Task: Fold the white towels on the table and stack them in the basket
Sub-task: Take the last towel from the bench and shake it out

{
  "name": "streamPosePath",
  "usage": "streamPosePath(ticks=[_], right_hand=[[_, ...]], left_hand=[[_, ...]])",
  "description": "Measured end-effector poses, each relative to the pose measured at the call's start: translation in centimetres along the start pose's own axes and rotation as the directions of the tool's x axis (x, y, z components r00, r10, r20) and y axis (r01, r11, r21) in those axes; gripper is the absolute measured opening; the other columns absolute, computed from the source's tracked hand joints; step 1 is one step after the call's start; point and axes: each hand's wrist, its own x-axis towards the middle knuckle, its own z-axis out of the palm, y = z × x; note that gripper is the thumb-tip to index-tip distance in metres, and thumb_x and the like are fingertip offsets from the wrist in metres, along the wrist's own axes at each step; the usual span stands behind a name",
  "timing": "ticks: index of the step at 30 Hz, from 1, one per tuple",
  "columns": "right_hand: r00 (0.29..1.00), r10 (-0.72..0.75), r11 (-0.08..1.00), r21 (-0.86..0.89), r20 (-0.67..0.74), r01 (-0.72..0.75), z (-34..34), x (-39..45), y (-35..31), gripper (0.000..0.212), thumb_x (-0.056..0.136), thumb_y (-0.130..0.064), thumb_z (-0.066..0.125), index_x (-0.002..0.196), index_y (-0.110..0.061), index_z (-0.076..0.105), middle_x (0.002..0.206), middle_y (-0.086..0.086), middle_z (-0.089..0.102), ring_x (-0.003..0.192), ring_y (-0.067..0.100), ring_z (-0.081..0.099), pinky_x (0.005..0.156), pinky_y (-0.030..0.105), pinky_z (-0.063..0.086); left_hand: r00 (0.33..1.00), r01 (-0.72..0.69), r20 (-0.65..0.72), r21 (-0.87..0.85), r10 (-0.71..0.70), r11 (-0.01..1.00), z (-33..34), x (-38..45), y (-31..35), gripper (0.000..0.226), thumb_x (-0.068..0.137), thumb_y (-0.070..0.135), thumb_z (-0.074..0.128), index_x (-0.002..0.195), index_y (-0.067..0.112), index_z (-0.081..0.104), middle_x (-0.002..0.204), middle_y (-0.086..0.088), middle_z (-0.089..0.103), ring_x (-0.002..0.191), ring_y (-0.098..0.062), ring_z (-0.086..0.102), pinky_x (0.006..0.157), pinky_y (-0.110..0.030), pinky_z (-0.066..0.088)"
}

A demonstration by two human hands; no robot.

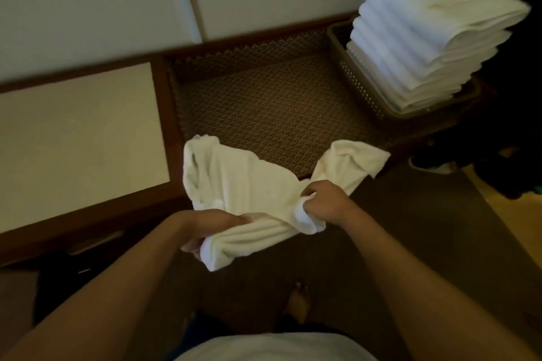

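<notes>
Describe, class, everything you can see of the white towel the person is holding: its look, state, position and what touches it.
The white towel is soft, ribbed terry cloth, creamy in the dim light. It is crumpled and unfolded, bunched in the middle with one loose end flaring up at the left and another at the right. The left hand grips its lower bunched part; the right hand grips a gathered fold. It is held over the near edge of the brown patterned table; whether its ends rest there is unclear.
</notes>
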Motion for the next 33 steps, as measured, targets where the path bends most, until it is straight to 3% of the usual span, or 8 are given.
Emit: streamPosePath(ticks=[4,12,16,19,22,24,30,33], right_hand=[[0.985,-0.102,0.993,0.075,0.142,0.092,5.6,-2.1,-5.8,0.034,0.087,-0.006,0.057,0.114,-0.019,0.075,0.123,-0.003,0.066,0.116,0.014,0.058,0.093,0.024,0.046],[0.995,-0.083,0.996,-0.022,-0.056,0.081,18.6,-5.3,-15.3,0.013,0.08,-0.019,0.059,0.073,-0.01,0.063,0.076,0.004,0.063,0.077,0.023,0.061,0.063,0.031,0.045],[0.992,-0.046,0.923,-0.376,0.115,0.087,23.0,-7.2,-18.1,0.02,0.087,-0.024,0.062,0.072,-0.011,0.058,0.076,0.005,0.059,0.081,0.025,0.064,0.064,0.029,0.046],[0.974,-0.05,0.875,-0.46,0.223,0.15,25.0,-8.9,-20.0,0.015,0.085,-0.021,0.066,0.095,-0.01,0.066,0.093,0.007,0.066,0.085,0.023,0.065,0.066,0.029,0.052],[0.856,-0.207,0.91,-0.228,0.474,0.347,26.6,-10.2,-22.3,0.083,0.081,-0.03,0.081,0.153,-0.021,0.041,0.148,0.002,0.047,0.131,0.024,0.051,0.098,0.032,0.05],[0.762,-0.333,0.904,-0.041,0.555,0.425,27.8,-11.8,-24.3,0.104,0.075,-0.043,0.088,0.159,-0.03,0.029,0.159,-0.005,0.037,0.142,0.021,0.041,0.111,0.037,0.043],[0.76,-0.545,0.834,0.14,0.354,0.533,26.0,-13.1,-26.6,0.02,0.088,-0.028,0.079,0.107,-0.021,0.077,0.101,0.0,0.077,0.097,0.017,0.072,0.092,0.047,0.058],[0.76,-0.603,0.795,0.254,0.242,0.55,20.8,-13.7,-27.3,0.018,0.085,-0.01,0.078,0.101,-0.016,0.079,0.096,0.001,0.079,0.091,0.014,0.074,0.083,0.033,0.06]], left_hand=[[0.984,-0.045,-0.176,-0.029,0.039,0.999,-2.3,-2.3,-6.4,0.063,0.084,0.069,0.067,0.127,0.025,0.052,0.122,-0.008,0.068,0.11,-0.026,0.065,0.081,-0.043,0.055],[0.956,-0.07,-0.292,-0.108,0.036,0.992,-10.5,-9.0,-23.5,0.057,0.098,0.067,0.045,0.121,0.019,0.066,0.106,-0.01,0.078,0.104,-0.03,0.072,0.084,-0.043,0.059],[0.944,-0.011,-0.324,-0.206,-0.058,0.978,-12.5,-10.5,-30.6,0.058,0.099,0.068,0.043,0.122,0.018,0.064,0.104,-0.012,0.078,0.103,-0.031,0.071,0.078,-0.041,0.058],[0.948,-0.028,-0.314,-0.253,-0.055,0.967,-12.6,-11.0,-33.5,0.055,0.101,0.065,0.043,0.124,0.02,0.064,0.103,-0.011,0.078,0.101,-0.031,0.073,0.08,-0.043,0.06],[0.875,-0.197,-0.451,0.0,0.176,0.98,-11.3,-12.1,-32.9,0.053,0.104,0.058,0.041,0.11,0.016,0.073,0.101,-0.01,0.077,0.096,-0.027,0.073,0.088,-0.041,0.057],[0.805,-0.336,-0.469,0.142,0.362,0.931,-9.9,-13.1,-31.2,0.047,0.103,0.05,0.049,0.092,0.014,0.077,0.088,-0.004,0.077,0.083,-0.02,0.074,0.081,-0.036,0.056],[0.555,-0.662,-0.504,0.214,0.662,0.718,-9.2,-15.1,-28.7,0.012,0.089,0.017,0.074,0.1,0.017,0.077,0.095,0.002,0.076,0.089,-0.014,0.072,0.08,-0.031,0.057],[0.6,-0.663,-0.458,0.174,0.656,0.728,-9.5,-13.9,-29.5,0.026,0.084,0.02,0.078,0.11,0.022,0.075,0.105,0.004,0.075,0.096,-0.011,0.071,0.087,-0.031,0.058]])
